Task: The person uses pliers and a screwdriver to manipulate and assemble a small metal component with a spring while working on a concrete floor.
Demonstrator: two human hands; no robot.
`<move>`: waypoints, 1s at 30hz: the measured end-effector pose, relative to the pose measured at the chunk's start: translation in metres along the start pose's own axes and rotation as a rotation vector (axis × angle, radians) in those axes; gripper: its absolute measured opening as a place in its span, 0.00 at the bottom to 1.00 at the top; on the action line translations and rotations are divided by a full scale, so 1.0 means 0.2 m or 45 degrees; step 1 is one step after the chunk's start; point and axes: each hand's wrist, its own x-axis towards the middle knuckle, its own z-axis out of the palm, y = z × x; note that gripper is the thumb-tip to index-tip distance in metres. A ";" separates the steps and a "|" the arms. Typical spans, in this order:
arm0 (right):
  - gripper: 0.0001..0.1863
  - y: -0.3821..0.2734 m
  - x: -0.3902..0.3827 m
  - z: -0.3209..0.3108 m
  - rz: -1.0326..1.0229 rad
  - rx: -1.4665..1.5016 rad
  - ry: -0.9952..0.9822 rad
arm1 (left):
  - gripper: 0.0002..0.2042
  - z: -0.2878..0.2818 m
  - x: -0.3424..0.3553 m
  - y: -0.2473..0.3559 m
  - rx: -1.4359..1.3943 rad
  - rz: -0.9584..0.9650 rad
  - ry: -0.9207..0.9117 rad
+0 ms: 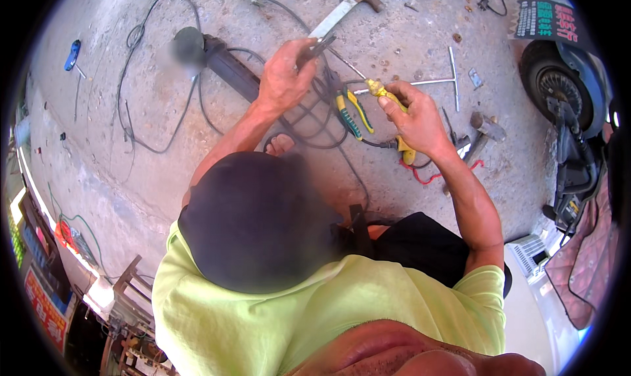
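Note:
My left hand (282, 77) is closed on a dark metal piece (321, 46), just below the silver handle of a claw hammer (338, 14); whether it grips the hammer too I cannot tell. My right hand (414, 116) grips a yellow-handled screwdriver (381, 92), its shaft slanting up to that metal piece. Below and between my hands lie green-and-yellow pliers (348, 114) on the concrete floor, among loops of dark cable (309, 133). A black angle grinder (230, 73) lies left of my left hand, its disc end blurred.
T-shaped wrenches (453, 73), a second hammer (486, 127) and red wire (430, 179) lie at the right, beside a parked scooter (568, 93). A blue-handled tool (72, 54) is far left. A wooden-framed object (131, 284) and clutter stand at the lower left.

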 end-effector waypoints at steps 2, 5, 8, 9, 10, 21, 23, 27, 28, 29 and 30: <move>0.17 0.00 -0.01 0.01 0.084 0.019 -0.034 | 0.17 0.01 0.00 0.00 0.020 0.031 0.019; 0.17 -0.01 0.03 -0.02 0.547 0.822 -0.320 | 0.17 0.01 -0.01 0.00 0.009 0.010 0.000; 0.17 -0.02 0.04 -0.08 0.822 1.457 -0.560 | 0.17 -0.01 -0.01 0.01 -0.021 0.001 -0.002; 0.17 -0.02 0.04 -0.09 0.853 1.576 -0.614 | 0.17 -0.01 0.00 0.01 -0.001 0.030 0.006; 0.17 -0.03 0.04 -0.08 0.810 1.440 -0.541 | 0.17 0.00 0.00 0.01 0.020 0.060 0.014; 0.21 0.03 -0.01 0.01 0.164 0.043 -0.093 | 0.17 0.03 0.01 0.00 0.094 0.182 0.028; 0.23 0.04 0.02 -0.05 0.567 0.906 -0.458 | 0.17 0.02 0.01 0.01 0.026 0.128 0.018; 0.26 0.06 0.03 -0.12 0.845 1.595 -0.709 | 0.17 0.01 0.03 0.04 0.053 0.209 0.045; 0.25 0.05 0.03 -0.12 0.769 1.459 -0.644 | 0.17 0.00 0.04 0.04 0.057 0.210 0.038; 0.25 0.04 0.03 -0.12 0.695 1.322 -0.581 | 0.17 0.00 0.05 0.04 0.059 0.209 0.032; 0.25 0.03 0.03 -0.11 0.622 1.185 -0.516 | 0.17 0.00 0.05 0.05 0.059 0.177 0.027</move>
